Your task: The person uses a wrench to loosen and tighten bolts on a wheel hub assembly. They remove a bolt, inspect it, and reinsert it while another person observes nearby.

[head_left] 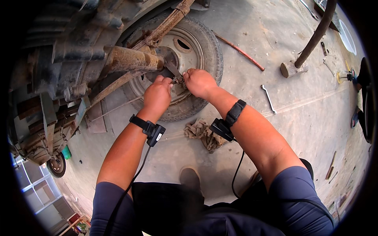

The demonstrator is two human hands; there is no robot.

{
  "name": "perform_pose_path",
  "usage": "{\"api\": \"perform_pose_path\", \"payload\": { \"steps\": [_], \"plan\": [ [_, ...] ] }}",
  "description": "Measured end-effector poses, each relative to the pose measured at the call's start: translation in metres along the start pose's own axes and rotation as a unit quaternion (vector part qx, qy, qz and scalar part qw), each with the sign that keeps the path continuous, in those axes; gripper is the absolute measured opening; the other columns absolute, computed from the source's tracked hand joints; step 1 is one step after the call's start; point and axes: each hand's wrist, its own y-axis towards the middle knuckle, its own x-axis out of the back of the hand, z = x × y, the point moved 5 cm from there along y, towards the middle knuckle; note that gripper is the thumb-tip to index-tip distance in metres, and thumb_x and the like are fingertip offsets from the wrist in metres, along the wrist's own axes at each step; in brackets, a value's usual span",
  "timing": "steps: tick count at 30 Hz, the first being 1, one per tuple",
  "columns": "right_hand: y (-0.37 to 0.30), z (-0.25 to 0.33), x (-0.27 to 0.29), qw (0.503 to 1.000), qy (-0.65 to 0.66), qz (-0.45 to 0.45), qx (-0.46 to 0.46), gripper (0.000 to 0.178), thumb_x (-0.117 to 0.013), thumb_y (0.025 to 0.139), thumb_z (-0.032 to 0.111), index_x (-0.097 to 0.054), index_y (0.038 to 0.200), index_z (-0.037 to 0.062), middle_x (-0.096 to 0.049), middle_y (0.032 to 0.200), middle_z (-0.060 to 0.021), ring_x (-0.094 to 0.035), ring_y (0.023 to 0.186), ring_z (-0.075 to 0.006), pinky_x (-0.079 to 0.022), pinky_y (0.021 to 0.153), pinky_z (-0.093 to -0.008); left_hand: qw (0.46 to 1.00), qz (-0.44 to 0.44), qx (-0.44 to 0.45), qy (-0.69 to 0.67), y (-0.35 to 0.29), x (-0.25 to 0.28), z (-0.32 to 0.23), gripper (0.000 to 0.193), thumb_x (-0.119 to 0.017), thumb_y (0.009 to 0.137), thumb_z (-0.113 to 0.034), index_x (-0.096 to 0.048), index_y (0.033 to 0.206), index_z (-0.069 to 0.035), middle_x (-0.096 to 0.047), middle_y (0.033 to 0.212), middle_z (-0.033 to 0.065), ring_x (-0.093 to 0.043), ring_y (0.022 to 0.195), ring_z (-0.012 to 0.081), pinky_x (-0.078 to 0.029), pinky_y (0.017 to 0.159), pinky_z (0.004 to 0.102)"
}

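Observation:
My left hand (157,94) and my right hand (200,83) meet in front of the end of a rusty axle (134,59). Both have their fingers closed around a small dark metal fitting (180,80) with a ring-like part. A flat metal strip (172,69) runs from it up toward the axle end; whether the two are joined cannot be made out. Directly beneath the hands is a wheel with a worn tyre (214,59) and a pale rim (197,47). My fingertips partly hide the fitting.
A crumpled rag (199,129) lies near my feet. On the floor to the right are a wrench (269,99), a reddish rod (240,51) and a wooden-headed mallet (293,70). Rusty vehicle underbody parts (78,53) crowd the left. Another person's dark clothing (367,102) shows at the right edge.

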Motion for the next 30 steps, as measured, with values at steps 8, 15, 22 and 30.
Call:
{"api": "perform_pose_path", "payload": {
  "steps": [8, 15, 22, 30],
  "plan": [
    [-0.01, 0.003, 0.006, 0.989, 0.109, 0.068, -0.069, 0.036, -0.043, 0.103, 0.028, -0.06, 0.105, -0.0033, -0.069, 0.084, -0.0224, -0.069, 0.06, -0.03, -0.054, 0.075, -0.0425, 1.0, 0.009, 0.008, 0.006, -0.002, 0.0, 0.002, 0.01, -0.061, 0.093, -0.017, -0.065, 0.098, -0.009, -0.06, 0.097, 0.0126, -0.064, 0.08, 0.0375, -0.052, 0.068, 0.0479],
    [-0.008, 0.0, 0.003, 0.995, 0.074, 0.043, -0.05, 0.035, -0.044, 0.101, 0.028, -0.061, 0.101, -0.0022, -0.07, 0.09, -0.023, -0.069, 0.081, -0.0371, -0.052, 0.083, -0.0464, 1.0, 0.015, 0.013, 0.012, 0.0, 0.0, 0.001, 0.011, -0.062, 0.093, -0.017, -0.065, 0.098, -0.009, -0.06, 0.097, 0.0125, -0.064, 0.081, 0.0373, -0.052, 0.068, 0.0478],
    [-0.003, -0.004, -0.002, 0.999, 0.016, -0.027, -0.006, 0.038, -0.044, 0.101, 0.029, -0.063, 0.099, -0.0028, -0.066, 0.101, -0.0278, -0.059, 0.102, -0.0467, -0.047, 0.091, -0.0508, 1.0, 0.004, 0.002, -0.002, 0.0, 0.0, 0.001, 0.01, -0.063, 0.091, -0.016, -0.065, 0.098, -0.008, -0.06, 0.097, 0.013, -0.064, 0.082, 0.0378, -0.052, 0.069, 0.0476],
    [-0.001, 0.001, -0.001, 1.0, -0.018, 0.014, -0.021, 0.039, -0.041, 0.102, 0.028, -0.065, 0.106, -0.0024, -0.066, 0.112, -0.0253, -0.062, 0.106, -0.0418, -0.049, 0.093, -0.0472, 0.999, 0.025, 0.035, -0.008, 0.0, 0.001, -0.001, 0.014, -0.066, 0.089, -0.013, -0.067, 0.102, -0.006, -0.062, 0.096, 0.0142, -0.062, 0.087, 0.0378, -0.051, 0.074, 0.0457]
  ]
}}
